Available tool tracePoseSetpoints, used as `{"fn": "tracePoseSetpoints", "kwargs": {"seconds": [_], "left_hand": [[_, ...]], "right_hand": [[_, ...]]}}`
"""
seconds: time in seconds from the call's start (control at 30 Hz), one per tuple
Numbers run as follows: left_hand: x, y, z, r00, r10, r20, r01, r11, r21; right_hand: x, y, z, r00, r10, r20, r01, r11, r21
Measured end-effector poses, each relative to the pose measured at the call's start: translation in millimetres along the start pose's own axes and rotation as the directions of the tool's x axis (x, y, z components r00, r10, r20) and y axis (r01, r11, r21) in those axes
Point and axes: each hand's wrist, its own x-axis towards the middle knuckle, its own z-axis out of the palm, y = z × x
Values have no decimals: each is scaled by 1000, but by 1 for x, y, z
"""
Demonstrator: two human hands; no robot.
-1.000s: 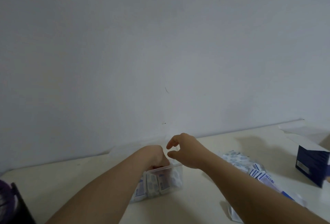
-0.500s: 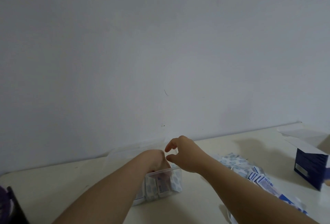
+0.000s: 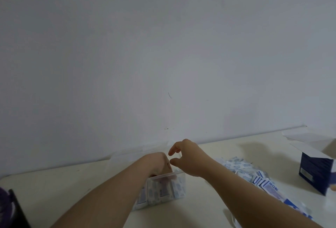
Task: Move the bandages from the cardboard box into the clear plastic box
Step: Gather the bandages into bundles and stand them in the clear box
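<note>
The clear plastic box [image 3: 180, 194] stands on the table near the middle, with several wrapped bandages [image 3: 162, 190] upright inside it. My left hand [image 3: 157, 162] reaches down into the box; its fingers are hidden behind the wrist and the rim. Just above the box's right end hovers my right hand [image 3: 190, 157], thumb and forefinger apart and loosely curved, holding nothing. A loose pile of bandages [image 3: 241, 170] lies on the table to the right. The dark blue cardboard box [image 3: 314, 171] stands at the far right with its white flap open.
The pale table [image 3: 54, 182] meets a plain wall right behind the box. A translucent lid-like sheet [image 3: 136, 152] lies behind the plastic box. A dark object [image 3: 11, 209] sits at the lower left corner.
Both hands stay at the plastic box with little movement. My right hand has drifted slightly lower and to the right over the box.
</note>
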Motion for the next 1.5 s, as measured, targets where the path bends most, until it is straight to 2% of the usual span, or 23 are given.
{"fn": "tracePoseSetpoints", "kwargs": {"seconds": [0.17, 0.3, 0.47, 0.63, 0.77, 0.83, 0.87, 0.97, 1.03, 1.1, 1.23, 1.37, 1.5], "left_hand": [[-9, -13, -11, 997, -25, 75, 33, 994, -106], [-12, -19, -10, 994, -59, 90, 65, 995, -71], [-14, -16, -9, 993, -27, 114, 29, 999, -17], [-20, -17, -12, 996, -45, 73, 53, 992, -112], [-37, -20, -22, 998, -17, -65, -2, 959, -285], [-50, -19, -25, 970, 18, -243, -97, 942, -320], [-59, -18, -24, 932, 20, -361, -146, 935, -324], [-89, -11, -10, 761, 20, -649, -304, 894, -328], [-109, -2, 7, 705, 67, -706, -409, 852, -328], [-124, 9, 24, 707, 136, -694, -461, 833, -306], [-135, 26, 57, 763, 232, -603, -470, 840, -272], [-141, 33, 79, 804, 283, -523, -471, 840, -270], [-147, 37, 95, 817, 309, -486, -487, 822, -296]], "right_hand": [[-1, 0, 0, 1000, -7, -6, 7, 1000, -12], [-1, 0, 1, 1000, -6, -1, 6, 1000, -19], [0, 0, 0, 1000, -8, 0, 8, 1000, -28], [-3, 0, -5, 999, -32, -25, 31, 998, -49], [-14, 5, -25, 990, -43, -134, 36, 998, -53], [-28, 10, -39, 985, -40, -171, 28, 997, -73], [-38, 14, -46, 985, -36, -171, 21, 996, -88], [-71, 28, -62, 998, -3, -64, -10, 980, -197], [-95, 38, -68, 995, 58, 83, -26, 938, -345], [-114, 48, -69, 969, 149, 198, -36, 874, -484], [-146, 59, -70, 921, 266, 286, -42, 795, -605], [-169, 58, -75, 872, 323, 368, -23, 778, -628], [-181, 62, -75, 833, 398, 384, -46, 741, -670]]}}
